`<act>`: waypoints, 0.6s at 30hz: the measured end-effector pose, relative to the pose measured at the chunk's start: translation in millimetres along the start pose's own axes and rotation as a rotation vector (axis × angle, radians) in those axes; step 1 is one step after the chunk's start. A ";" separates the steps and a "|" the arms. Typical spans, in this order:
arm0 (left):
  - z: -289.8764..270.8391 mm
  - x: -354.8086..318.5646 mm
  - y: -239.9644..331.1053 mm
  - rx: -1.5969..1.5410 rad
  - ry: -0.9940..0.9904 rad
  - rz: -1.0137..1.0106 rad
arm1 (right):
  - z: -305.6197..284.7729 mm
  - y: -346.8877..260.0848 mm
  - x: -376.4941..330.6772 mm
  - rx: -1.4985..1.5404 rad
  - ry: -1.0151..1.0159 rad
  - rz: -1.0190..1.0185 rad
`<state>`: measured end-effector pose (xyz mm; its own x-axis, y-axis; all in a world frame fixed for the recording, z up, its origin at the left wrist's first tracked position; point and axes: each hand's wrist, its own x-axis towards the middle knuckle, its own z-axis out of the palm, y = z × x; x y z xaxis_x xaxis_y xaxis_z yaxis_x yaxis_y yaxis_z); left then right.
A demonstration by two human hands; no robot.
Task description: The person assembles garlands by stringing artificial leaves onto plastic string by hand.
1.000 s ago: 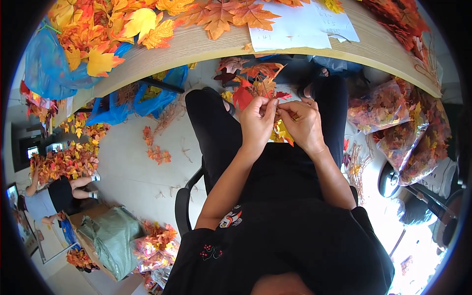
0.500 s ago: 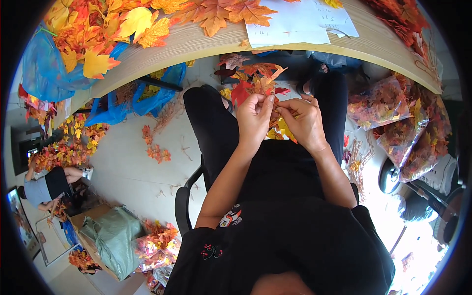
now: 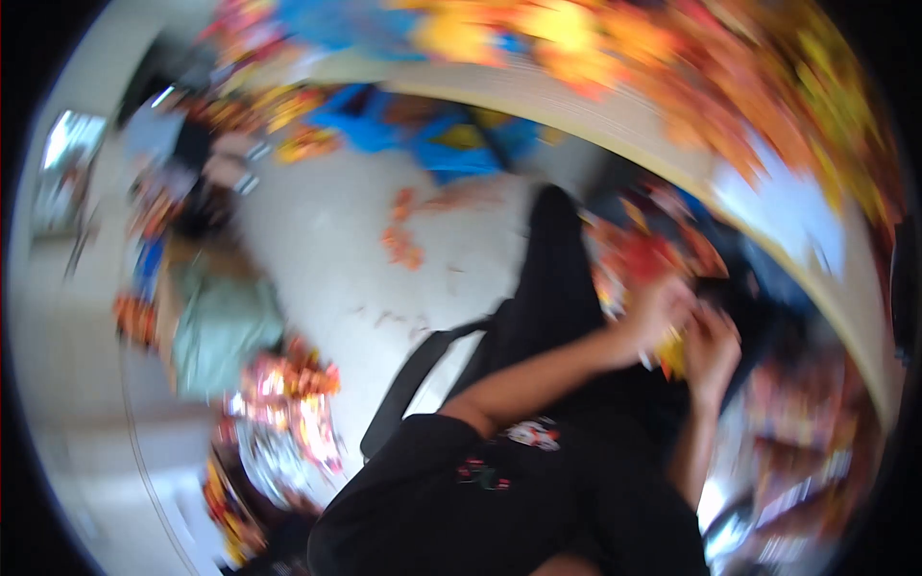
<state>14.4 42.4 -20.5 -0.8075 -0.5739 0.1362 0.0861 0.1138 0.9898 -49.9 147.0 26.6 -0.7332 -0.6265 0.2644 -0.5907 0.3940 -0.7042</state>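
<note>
The picture is blurred by motion. My left hand [image 3: 655,312] and my right hand [image 3: 709,348] are close together over my lap, both closed on a bunch of orange and red artificial leaves [image 3: 645,257]. A yellow bit [image 3: 671,357] shows between the hands. My legs in black trousers [image 3: 552,278] stretch away under the table edge [image 3: 615,120].
Heaps of orange and yellow leaves [image 3: 576,38] and a white sheet [image 3: 783,206] lie on the curved table. Blue bags [image 3: 423,134] hang under it. On the floor are scattered leaves [image 3: 401,245], a green bag [image 3: 216,331] and shiny packs of leaves [image 3: 288,403]. A black chair arm [image 3: 408,384] is beside me.
The view has swung sharply and tilted, so the table now sits at the upper right and everything is blurred. My hands stay together on the leaves.
</note>
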 end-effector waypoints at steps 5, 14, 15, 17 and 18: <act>4.2 1.0 15.7 0.216 0.066 0.132 | -3.1 17.9 -8.2 -0.014 -0.098 0.057; -12.4 18.1 32.7 -0.017 0.049 -0.041 | -0.8 -14.0 15.9 -0.380 -0.030 -0.245; -11.0 20.7 26.8 -0.021 0.046 -0.041 | -3.5 -14.5 21.2 -0.385 -0.030 -0.243; -8.1 27.2 10.7 -0.023 -0.002 -0.129 | -9.7 -19.4 34.0 -0.508 -0.109 -0.407; -10.7 31.3 14.4 -0.008 -0.058 -0.219 | -13.4 -22.9 37.4 -0.543 -0.143 -0.440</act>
<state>-3.4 17.4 -1.6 -0.8395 -0.5368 -0.0842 -0.0906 -0.0146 0.9958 -68.3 123.6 61.5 -0.3591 -0.8719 0.3330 -0.9332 0.3407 -0.1144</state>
